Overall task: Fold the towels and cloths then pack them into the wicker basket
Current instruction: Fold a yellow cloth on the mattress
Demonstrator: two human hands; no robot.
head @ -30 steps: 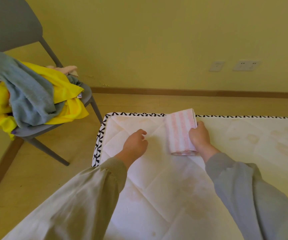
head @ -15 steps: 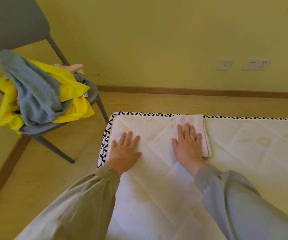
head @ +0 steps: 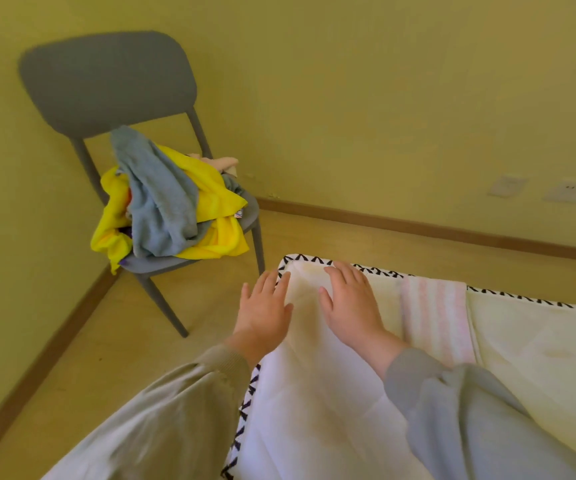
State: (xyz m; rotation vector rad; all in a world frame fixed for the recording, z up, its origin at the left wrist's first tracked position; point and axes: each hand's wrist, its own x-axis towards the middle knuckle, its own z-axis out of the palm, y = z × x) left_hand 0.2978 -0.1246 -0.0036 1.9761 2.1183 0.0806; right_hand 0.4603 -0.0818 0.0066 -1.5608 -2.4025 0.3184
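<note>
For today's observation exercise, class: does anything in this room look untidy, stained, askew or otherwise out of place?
Yes. A crumpled yellow cloth and blue-grey towel lie heaped on the grey plastic chair, the yellow one hanging over the seat edge. The white quilted mattress shows yellowish stains.

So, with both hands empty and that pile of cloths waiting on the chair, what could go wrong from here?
1. The grey towel lies draped over the yellow cloth on the chair, and the yellow one hangs over the seat edge. Pulling one may drag the other to the floor.
2. The folded pink towel sits right at the far edge of the mattress. A careless nudge might push it off.
</note>
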